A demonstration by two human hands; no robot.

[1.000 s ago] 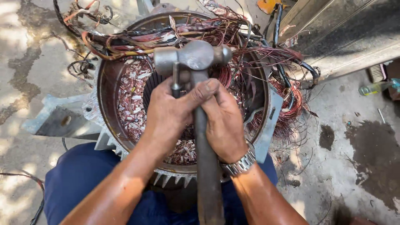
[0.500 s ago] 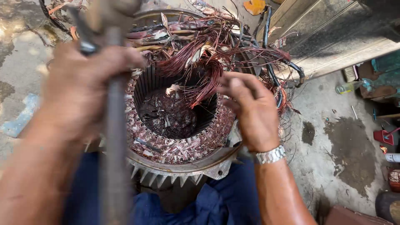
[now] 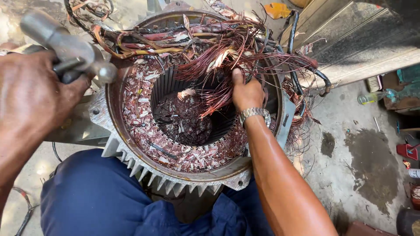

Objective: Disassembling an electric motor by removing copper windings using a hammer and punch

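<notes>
A large round motor stator (image 3: pixel 131 144) stands upright between my knees, its finned grey housing facing me. Cut copper winding ends line its rim, and a tangle of loose copper wires (image 3: pixel 227 57) sticks up at the far side. My left hand (image 3: pixel 30 96) is raised at the left, close to the camera, shut on a steel hammer (image 3: pixel 61 43) near its head. My right hand (image 3: pixel 247 91), with a metal wristwatch, reaches into the far right of the stator and grips a bunch of the copper wires.
Concrete floor lies all around. A dark metal beam (image 3: pixel 363 39) runs along the upper right. A small plastic bottle (image 3: pixel 372 97), a red object (image 3: pixel 409 150) and other clutter sit at the right edge. Black cables (image 3: pixel 306 70) hang over the stator's far rim.
Both hands held the hammer over the stator a second ago. The left hand has since lifted it up and left, and the right hand has let go and reached into the copper wires.
</notes>
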